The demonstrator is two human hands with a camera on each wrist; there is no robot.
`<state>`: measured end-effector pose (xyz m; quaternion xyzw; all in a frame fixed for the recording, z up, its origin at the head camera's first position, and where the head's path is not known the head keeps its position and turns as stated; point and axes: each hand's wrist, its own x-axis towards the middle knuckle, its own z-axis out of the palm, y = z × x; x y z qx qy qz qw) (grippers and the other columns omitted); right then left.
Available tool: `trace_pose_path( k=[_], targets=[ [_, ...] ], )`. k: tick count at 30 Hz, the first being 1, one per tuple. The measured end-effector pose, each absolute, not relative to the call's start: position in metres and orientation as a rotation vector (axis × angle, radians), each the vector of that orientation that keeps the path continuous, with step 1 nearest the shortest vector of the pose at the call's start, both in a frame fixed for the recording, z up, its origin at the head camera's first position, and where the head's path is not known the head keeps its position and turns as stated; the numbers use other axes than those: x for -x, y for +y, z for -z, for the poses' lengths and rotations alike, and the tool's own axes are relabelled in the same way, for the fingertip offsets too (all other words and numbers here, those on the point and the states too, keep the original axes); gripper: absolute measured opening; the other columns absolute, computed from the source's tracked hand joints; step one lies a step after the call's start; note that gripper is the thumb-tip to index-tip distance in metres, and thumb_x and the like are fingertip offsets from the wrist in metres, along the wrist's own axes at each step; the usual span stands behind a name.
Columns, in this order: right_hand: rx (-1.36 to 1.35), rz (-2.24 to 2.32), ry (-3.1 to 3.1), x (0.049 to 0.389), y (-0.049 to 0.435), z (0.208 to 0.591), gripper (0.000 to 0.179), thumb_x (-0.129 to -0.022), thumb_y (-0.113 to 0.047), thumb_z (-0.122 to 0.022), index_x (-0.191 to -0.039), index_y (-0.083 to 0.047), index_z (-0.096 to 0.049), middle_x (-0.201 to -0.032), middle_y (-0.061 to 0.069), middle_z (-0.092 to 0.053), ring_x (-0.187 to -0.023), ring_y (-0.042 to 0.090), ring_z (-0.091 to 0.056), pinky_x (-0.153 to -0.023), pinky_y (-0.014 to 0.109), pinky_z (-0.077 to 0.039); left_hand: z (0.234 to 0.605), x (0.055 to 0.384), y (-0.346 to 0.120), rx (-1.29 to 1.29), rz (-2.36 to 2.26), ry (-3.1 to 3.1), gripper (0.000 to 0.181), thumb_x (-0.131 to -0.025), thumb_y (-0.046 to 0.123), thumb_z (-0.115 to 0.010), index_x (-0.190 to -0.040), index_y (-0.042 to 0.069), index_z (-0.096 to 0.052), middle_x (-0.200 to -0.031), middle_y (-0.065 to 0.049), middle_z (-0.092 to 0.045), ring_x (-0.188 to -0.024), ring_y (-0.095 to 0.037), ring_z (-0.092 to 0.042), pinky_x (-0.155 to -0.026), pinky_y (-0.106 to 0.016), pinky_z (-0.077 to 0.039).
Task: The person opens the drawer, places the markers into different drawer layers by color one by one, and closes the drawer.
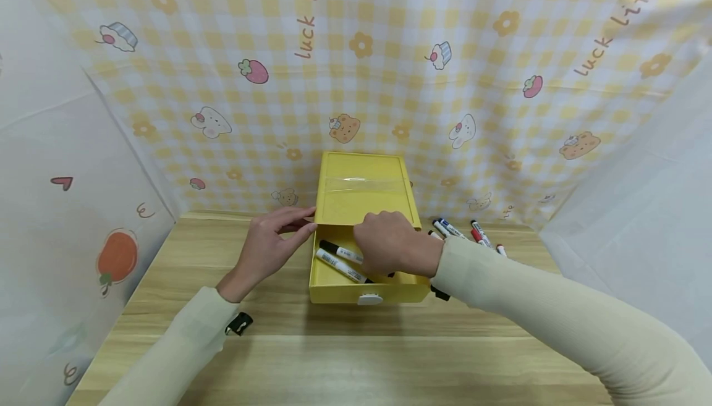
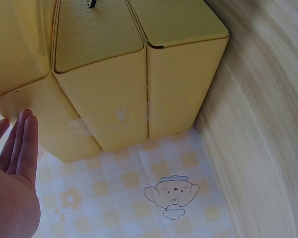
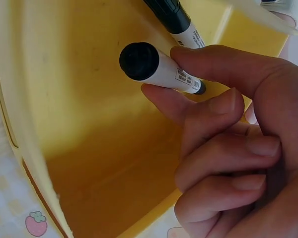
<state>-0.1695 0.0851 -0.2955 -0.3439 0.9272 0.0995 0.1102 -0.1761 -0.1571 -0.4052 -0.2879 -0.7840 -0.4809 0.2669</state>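
Observation:
My right hand point(image 1: 392, 242) reaches into the pulled-out top drawer point(image 1: 339, 295) of a yellow storage box point(image 1: 361, 205). Between thumb and index finger it pinches a white whiteboard marker point(image 3: 166, 74) with a black cap; its other fingers are curled. From the head view this marker is mostly hidden behind the hand. More black-capped markers point(image 1: 336, 264) lie at the drawer's left side, and a black-capped marker point(image 3: 176, 20) shows close by in the right wrist view. My left hand point(image 1: 267, 242), fingers fairly straight, has its fingertips at the box's left front edge.
Several markers point(image 1: 484, 236) with blue, black and red caps lie on the wooden table point(image 1: 267, 356) right of the box, partly behind the right sleeve. A yellow checked cloth point(image 1: 367, 84) hangs directly behind the box. Clear tape point(image 1: 364, 183) crosses the box's top.

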Motion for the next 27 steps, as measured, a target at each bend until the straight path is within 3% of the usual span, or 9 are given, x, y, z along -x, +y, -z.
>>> trace_pose_path(
  k=[27],
  targets=[
    [1.009, -0.26, 2.706, 0.1735, 0.0843, 0.3024, 0.056, -0.101, -0.023, -0.078, -0.055, -0.021, -0.044, -0.053, -0.006, -0.027, -0.044, 0.01, -0.028, -0.042, 0.026, -0.024, 0.4064, 0.1784, -0.1579, 0.787, 1.277, -2.106, 0.032, -0.093, -0.007, -0.085, -0.125, -0.004, -0.08, -0.114, -0.015, -0.081, -0.092, -0.029, -0.082, -0.081, -0.02, -0.064]
  ],
)
